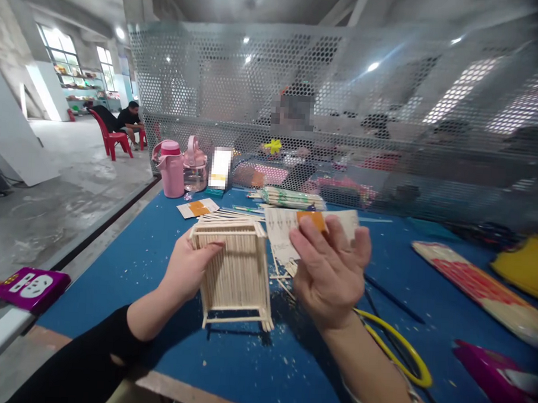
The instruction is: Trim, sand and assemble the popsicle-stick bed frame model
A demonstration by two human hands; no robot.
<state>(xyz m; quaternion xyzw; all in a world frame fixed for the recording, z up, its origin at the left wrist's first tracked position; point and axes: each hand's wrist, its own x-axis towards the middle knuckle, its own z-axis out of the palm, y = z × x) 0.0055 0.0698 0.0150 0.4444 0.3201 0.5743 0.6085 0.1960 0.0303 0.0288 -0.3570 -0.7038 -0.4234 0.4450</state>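
Note:
My left hand (186, 270) grips a small open-fronted box built of thin wooden sticks (241, 277), its thumb lying across the slatted inside. The box stands tilted above the blue tabletop, with its far side hidden. To the right, my right hand (331, 269) is closed on a white card (280, 227) with an orange patch and faint markings. The fingers lie across the card's right part and cover much of it. Loose sticks (233, 214) lie on the table behind the box, and cut bits lie under the card.
Behind stand a pink flask (172, 176), a clear bottle (194, 171) and a perforated metal screen (239, 69). Bagged sticks (293, 198) lie in front of it. A yellow cable (405, 359), a packet (479, 288) and a purple tool (488, 371) are at right; a purple power strip (33, 289) is left.

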